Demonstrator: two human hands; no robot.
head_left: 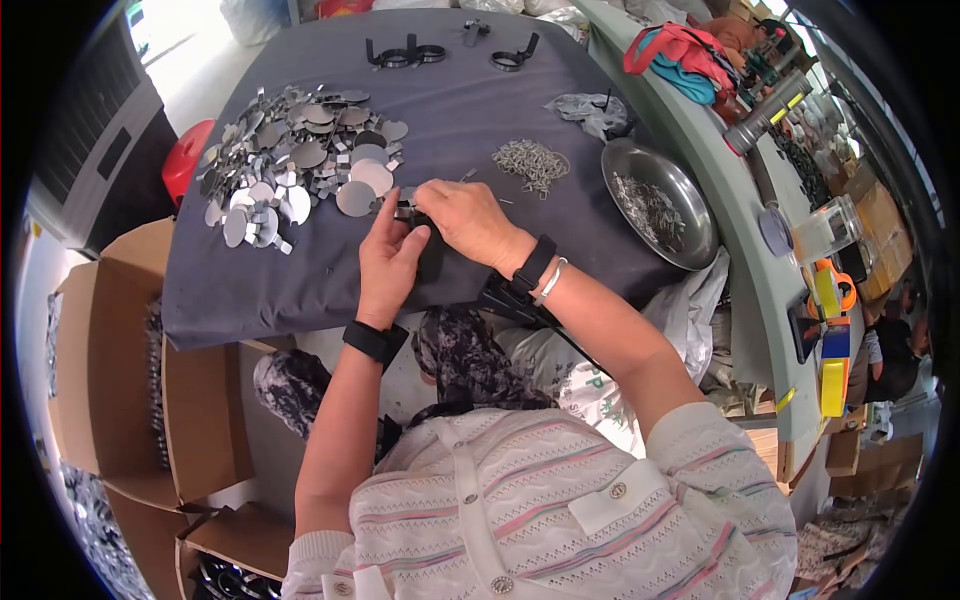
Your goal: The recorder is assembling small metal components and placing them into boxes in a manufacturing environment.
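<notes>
My left hand [390, 265] and my right hand [470, 220] meet near the front middle of the cloth-covered table. Between them is a small metal piece [405, 207], pinched by my left thumb and forefinger. The fingers of my right hand are closed at its right side; what their tips grip is hidden. Just beyond the left hand spreads a large heap of flat metal discs with tabs [308, 155]. Farther right lies a small pile of little metal fittings [532, 166]. To its right, an oval steel bowl [690, 200] holds many thin metal bits.
Black ring clamps [508, 60] stand at the table's far side. A crumpled plastic bag [590, 110] lies by the bowl. Open cardboard boxes [205, 420] are at the left below the table. On the right, a side bench [745, 220] carries a jar [828, 230] and tape rolls.
</notes>
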